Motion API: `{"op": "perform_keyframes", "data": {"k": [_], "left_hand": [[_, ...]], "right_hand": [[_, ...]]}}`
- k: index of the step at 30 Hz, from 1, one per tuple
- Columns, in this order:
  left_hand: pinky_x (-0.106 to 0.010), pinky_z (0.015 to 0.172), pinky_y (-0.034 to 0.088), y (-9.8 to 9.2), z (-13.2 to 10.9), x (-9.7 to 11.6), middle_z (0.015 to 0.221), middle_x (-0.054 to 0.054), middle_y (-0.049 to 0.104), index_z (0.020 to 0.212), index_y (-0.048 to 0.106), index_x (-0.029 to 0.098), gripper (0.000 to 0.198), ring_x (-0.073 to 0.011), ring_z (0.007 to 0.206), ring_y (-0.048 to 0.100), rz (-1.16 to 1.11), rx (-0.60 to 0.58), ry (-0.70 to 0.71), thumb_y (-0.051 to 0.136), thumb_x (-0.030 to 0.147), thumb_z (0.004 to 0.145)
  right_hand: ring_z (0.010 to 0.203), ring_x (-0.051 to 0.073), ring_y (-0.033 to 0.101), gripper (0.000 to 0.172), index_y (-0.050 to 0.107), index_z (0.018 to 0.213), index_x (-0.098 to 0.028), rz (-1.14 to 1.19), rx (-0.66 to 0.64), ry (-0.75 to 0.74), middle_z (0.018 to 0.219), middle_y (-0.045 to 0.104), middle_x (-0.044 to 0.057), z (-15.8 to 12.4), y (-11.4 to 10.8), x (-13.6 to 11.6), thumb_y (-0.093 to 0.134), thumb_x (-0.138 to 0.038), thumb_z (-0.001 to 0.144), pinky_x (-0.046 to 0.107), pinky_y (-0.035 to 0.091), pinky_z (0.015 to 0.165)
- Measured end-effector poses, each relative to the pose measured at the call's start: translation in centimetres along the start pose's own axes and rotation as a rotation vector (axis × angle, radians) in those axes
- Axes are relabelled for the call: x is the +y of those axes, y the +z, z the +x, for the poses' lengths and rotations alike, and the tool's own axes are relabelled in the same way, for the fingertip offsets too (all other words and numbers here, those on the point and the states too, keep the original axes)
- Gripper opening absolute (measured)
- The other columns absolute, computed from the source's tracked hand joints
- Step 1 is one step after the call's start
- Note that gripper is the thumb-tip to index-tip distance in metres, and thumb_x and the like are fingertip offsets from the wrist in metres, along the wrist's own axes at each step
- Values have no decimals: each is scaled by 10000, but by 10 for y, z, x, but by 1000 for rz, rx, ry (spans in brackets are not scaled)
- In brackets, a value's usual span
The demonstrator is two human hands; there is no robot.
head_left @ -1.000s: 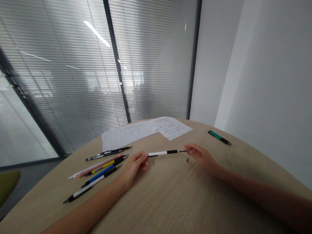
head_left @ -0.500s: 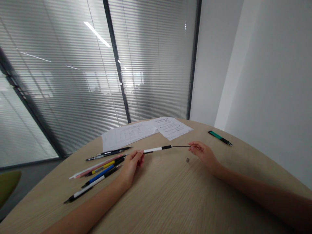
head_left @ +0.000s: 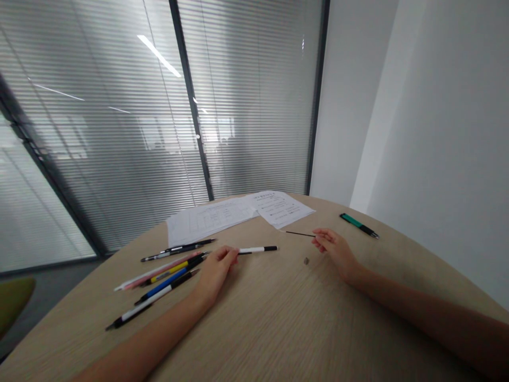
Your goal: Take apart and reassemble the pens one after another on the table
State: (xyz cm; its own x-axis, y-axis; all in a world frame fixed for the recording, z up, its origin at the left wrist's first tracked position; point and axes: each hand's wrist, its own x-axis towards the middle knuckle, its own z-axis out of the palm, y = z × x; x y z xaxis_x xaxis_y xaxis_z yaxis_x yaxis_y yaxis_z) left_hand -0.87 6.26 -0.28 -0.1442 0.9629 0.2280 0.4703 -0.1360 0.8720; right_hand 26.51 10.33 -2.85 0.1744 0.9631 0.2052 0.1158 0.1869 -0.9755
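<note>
The left hand [head_left: 217,270] pinched a white-and-black pen barrel [head_left: 258,249] over the tabletop [head_left: 278,323], while the right hand [head_left: 332,248], well apart from it, held a thin black refill [head_left: 300,233] by one end. The pen lay in two pieces, the refill fully out of the barrel, and a small grey part [head_left: 306,260] sat nearby. Other pens [head_left: 167,284] lay beside the left hand, apparently whole.

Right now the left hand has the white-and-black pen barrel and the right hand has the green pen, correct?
Not quite: the right hand holds a thin black refill, not the green pen. The head view shows the green pen lying on the table, apart from that hand, off to the right. The left hand does have the white-and-black pen barrel.
</note>
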Motion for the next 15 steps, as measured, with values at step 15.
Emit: {"op": "perform_keyframes", "data": {"k": [15], "left_hand": [[-259,556,330,5,0,-3,556,-12,527,577,619,186,113,-180,583,486,377,-24,270,562,280,604]], "right_hand": [[625,148,557,201,529,822,-185,-75,-47,-49,683,598,36,2,-1,6,482,-307,670,268,425,535]]}}
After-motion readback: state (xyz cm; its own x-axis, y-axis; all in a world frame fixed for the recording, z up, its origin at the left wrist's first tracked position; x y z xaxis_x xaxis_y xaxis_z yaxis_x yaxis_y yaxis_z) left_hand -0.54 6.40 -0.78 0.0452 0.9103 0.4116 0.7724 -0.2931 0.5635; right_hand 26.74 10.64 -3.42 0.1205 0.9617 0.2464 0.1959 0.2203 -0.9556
